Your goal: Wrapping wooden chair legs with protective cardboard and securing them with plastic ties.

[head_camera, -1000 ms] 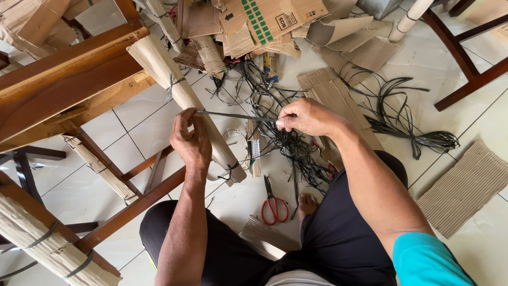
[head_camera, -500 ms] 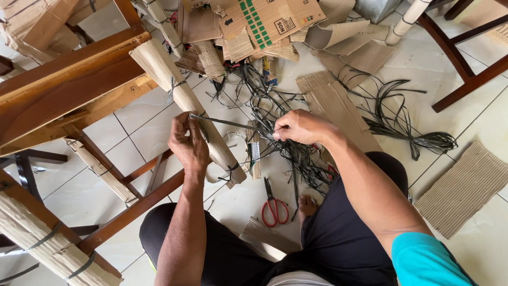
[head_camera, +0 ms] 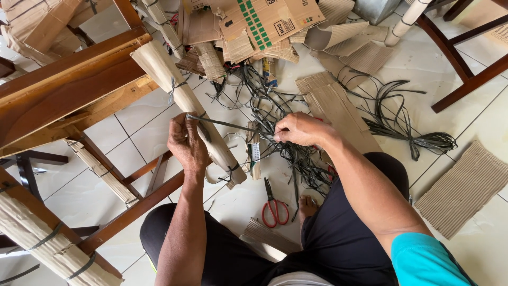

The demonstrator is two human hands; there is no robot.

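Strap [head_camera: 227, 124] runs taut from the wrapped leg [head_camera: 185, 100] across to the right hand [head_camera: 301, 130], fingers pinched on its end. Left hand [head_camera: 186, 143] clamps strap against the leg. Since a second ago the right hand has dropped lower, cinching tighter. Scissors [head_camera: 273, 206] lie below the leg.

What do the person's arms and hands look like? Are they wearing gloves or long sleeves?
No gloves: the left hand and the right hand are both bare, with no rings or watch showing. The forearms are bare too. A short turquoise sleeve shows on the right upper arm. The left arm's sleeve is out of view.
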